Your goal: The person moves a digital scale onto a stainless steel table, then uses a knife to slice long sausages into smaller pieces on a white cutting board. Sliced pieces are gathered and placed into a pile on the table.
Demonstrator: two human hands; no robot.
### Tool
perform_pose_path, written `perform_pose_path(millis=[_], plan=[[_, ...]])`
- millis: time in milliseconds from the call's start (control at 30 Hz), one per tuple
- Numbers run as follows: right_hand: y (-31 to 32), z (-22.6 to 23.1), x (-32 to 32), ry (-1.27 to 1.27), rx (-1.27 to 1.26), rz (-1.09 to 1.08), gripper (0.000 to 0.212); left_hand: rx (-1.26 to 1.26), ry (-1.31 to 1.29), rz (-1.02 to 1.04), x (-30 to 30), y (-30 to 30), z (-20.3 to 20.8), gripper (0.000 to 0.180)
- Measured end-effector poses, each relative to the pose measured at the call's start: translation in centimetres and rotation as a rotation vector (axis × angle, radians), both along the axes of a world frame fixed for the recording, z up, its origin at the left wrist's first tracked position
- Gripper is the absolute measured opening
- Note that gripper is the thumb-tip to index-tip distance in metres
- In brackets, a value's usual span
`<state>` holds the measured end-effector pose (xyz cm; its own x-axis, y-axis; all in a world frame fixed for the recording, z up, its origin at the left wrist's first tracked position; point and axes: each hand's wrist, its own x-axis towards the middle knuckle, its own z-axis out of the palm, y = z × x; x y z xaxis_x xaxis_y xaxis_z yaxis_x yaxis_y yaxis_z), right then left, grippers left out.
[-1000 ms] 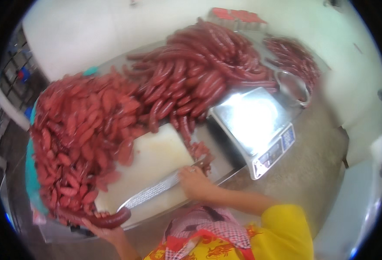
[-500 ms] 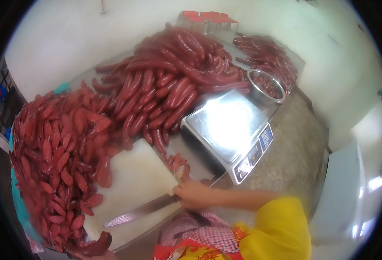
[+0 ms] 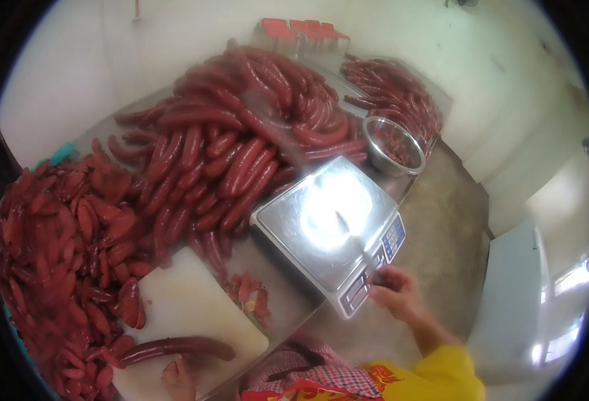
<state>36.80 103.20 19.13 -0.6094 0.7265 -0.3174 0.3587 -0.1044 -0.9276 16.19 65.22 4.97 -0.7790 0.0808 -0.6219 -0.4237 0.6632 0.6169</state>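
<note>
Left hand (image 3: 177, 379): at the lower edge of the board, beside a long, dark red sausage (image 3: 179, 345); partly cropped, so whether the fingers press on it or merely rest near it cannot be told.

Right hand (image 3: 398, 291): raised at the front panel of the scale, fingers curled; a dark object (image 3: 380, 277) shows at the fingertips (perhaps a knife handle, though glare and blur leave this unsettled), and how firmly it is pinched cannot be told.

Changed since the earlier views: the sausage, then at the lower left in the left hand, now lies curved across the board; the right hand, then at the board with a knife, has moved over to the scale. In effect the sausage lies apparently whole, with no blade against it.

Cutting board (image 3: 197, 287): white, one, bearing the sausage.

Scraps (image 3: 248, 294): a small reddish heap, just beyond the board's right side.

Scale (image 3: 294, 227): one, bright metal platform.

Cut pieces (image 3: 60, 247): large heap, left of the board.

Whole sausages (image 3: 241, 134): large heap, behind board and scale.

Metal bowl (image 3: 379, 159): one, beyond the scale, holding reddish bits.

Thin sausages (image 3: 401, 93): a spread pile behind the bowl.

Red-topped containers (image 3: 311, 33): a row, against the wall.
</note>
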Motion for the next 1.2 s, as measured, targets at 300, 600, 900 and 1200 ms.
perform_pose_path(millis=[300, 600, 900, 1200], plan=[[0.4, 1.6, -4.0, 0.328, -0.040, -0.579, 0.006, -0.247, 1.025, -0.680, -7.4, 0.2, -1.1, 0.053], [-2.4, 1.5, -9.0, 0.140, 0.054, -0.732, 0.022, -0.155, 0.722, -0.849, -8.1, -1.6, -3.3, 0.050], [-4.4, 1.4, -7.8, 0.222, 0.204, -0.640, 0.027, -0.166, 1.002, -0.756, -8.1, -0.3, -2.4, 0.036], [-5.3, 0.4, -3.8, 0.201, 0.039, -0.399, 0.019, -0.209, 0.973, -0.744, -4.5, -0.7, -0.7, 0.062]])
